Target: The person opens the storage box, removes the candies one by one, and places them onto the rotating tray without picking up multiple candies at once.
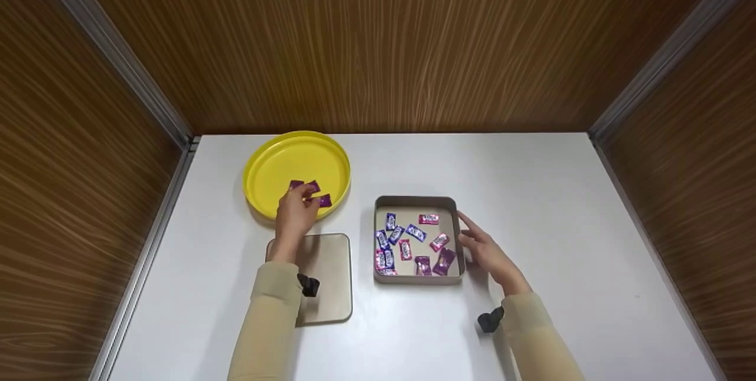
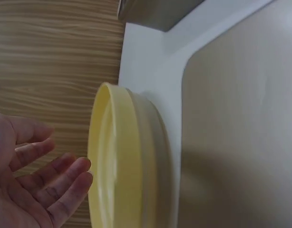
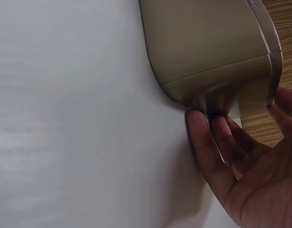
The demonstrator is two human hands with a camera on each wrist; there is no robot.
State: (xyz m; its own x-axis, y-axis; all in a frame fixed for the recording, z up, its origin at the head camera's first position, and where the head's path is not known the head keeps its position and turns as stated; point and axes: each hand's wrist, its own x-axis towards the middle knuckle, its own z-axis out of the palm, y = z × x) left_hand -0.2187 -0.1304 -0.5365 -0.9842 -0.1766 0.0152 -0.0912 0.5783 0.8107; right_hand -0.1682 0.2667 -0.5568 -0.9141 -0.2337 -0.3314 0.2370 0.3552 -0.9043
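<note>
Counter [image 1: 531, 180] Layout and Contact Status

Wood-grain panels [image 1: 390, 44] enclose the white counter at the back and both sides. Landmark: the square box [image 1: 419, 279].

Box contents: blue candies [image 1: 416, 232] toward the left wall and across the middle; pink candies [image 1: 429, 219] at the far wall, right side, centre and near left corner; two larger purple candies [image 1: 444, 261] side by side by the near wall.

Left of the box, just apart: a flat lid [image 1: 331, 280], partly under the left forearm. Left of and beyond the box: a round yellow tray [image 1: 248, 177] holding dark purple candies [image 1: 324, 200].

Left hand [image 1: 295, 212]: over the tray, at these candies; grip apart, thumb and fingers separated. Fingertip contact cannot be told.

Right hand [image 1: 484, 248]: at the box's right wall; grip apart, fingers resting against the outside, thumb at the rim.
</note>
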